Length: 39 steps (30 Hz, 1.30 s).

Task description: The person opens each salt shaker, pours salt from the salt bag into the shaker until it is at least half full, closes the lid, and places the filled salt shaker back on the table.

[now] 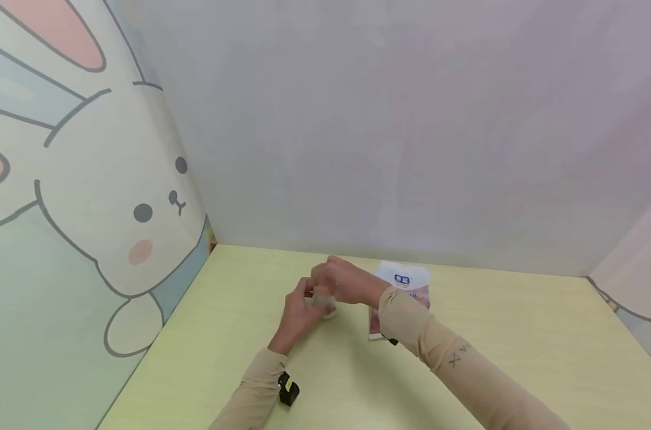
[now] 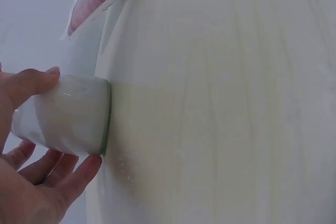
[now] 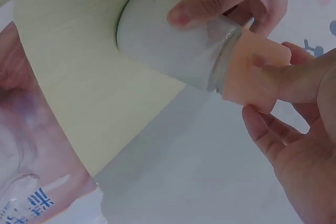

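Observation:
A glass jar (image 3: pixel 163 38) with white contents stands upright on the pale yellow table. My left hand (image 1: pixel 300 312) grips it around the side, thumb on one face and fingers spread along the other; the left wrist view shows the same hold on the jar (image 2: pixel 73 114). A pale orange lid (image 3: pixel 242 69) covers the jar's mouth. From above, my right hand (image 1: pixel 352 280) holds this lid, with the thumb and fingertips curled around its edge in the right wrist view. Both hands hide most of the jar in the head view.
Just right of the jar lies a printed pouch (image 1: pixel 411 278) with a white top and pinkish lower part, partly behind the right sleeve. A plain pale wall (image 1: pixel 390 149) rises behind the table (image 1: pixel 492 346). On the left stands a wall with a rabbit picture (image 1: pixel 116 209).

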{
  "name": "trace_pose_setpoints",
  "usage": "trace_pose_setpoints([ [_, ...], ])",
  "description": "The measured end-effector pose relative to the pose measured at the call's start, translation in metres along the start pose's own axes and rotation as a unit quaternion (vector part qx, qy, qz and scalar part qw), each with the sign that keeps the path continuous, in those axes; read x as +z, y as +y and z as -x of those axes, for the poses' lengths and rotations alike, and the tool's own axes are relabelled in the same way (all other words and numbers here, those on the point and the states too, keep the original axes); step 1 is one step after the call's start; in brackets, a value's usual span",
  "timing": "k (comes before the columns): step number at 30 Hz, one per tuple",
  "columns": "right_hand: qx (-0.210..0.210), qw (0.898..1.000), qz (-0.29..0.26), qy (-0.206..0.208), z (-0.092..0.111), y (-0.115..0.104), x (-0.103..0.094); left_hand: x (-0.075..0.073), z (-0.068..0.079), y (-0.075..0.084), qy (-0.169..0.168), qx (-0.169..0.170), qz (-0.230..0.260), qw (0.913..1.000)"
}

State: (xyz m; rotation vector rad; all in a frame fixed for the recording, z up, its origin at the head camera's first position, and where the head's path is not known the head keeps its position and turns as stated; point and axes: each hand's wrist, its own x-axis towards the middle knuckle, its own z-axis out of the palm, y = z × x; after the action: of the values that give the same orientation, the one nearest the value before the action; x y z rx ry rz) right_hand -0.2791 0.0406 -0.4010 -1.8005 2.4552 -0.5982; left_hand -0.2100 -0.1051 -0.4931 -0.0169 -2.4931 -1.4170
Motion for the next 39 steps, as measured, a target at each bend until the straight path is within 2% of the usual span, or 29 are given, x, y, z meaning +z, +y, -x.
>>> trace_pose_setpoints([
  [3, -0.011, 1.000, 0.012, -0.014, -0.002, -0.001, -0.001, -0.001, 0.000, 0.001, 0.000, -0.007, 0.004, 1.0000],
  [8, 0.028, 0.999, -0.009, -0.014, -0.002, 0.000, -0.004, -0.002, 0.000, 0.001, 0.001, -0.011, 0.012, 0.9999],
  [15, 0.037, 0.999, -0.012, -0.019, 0.000, 0.000, -0.009, -0.001, -0.001, 0.001, -0.009, -0.007, 0.030, 0.9995],
  [19, 0.038, 0.998, -0.035, -0.020, -0.002, -0.002, -0.012, 0.000, -0.002, 0.000, -0.002, -0.010, 0.029, 0.9995],
  [23, 0.045, 0.998, -0.012, -0.029, -0.003, -0.003, -0.011, 0.001, -0.002, -0.001, -0.003, -0.011, 0.024, 0.9996],
  [27, 0.018, 0.999, 0.021, -0.038, -0.002, -0.003, -0.008, 0.002, -0.002, -0.002, -0.006, -0.009, 0.019, 0.9998],
  [31, -0.018, 0.999, 0.016, -0.028, -0.002, -0.002, -0.008, 0.001, -0.002, -0.001, -0.001, -0.006, 0.018, 0.9998],
  [33, -0.006, 1.000, 0.009, -0.023, -0.002, -0.002, -0.010, 0.001, -0.002, 0.000, -0.002, -0.006, 0.021, 0.9998],
  [39, 0.075, 0.997, -0.006, -0.020, -0.001, -0.003, -0.011, 0.000, -0.001, 0.000, -0.008, -0.014, 0.024, 0.9996],
])
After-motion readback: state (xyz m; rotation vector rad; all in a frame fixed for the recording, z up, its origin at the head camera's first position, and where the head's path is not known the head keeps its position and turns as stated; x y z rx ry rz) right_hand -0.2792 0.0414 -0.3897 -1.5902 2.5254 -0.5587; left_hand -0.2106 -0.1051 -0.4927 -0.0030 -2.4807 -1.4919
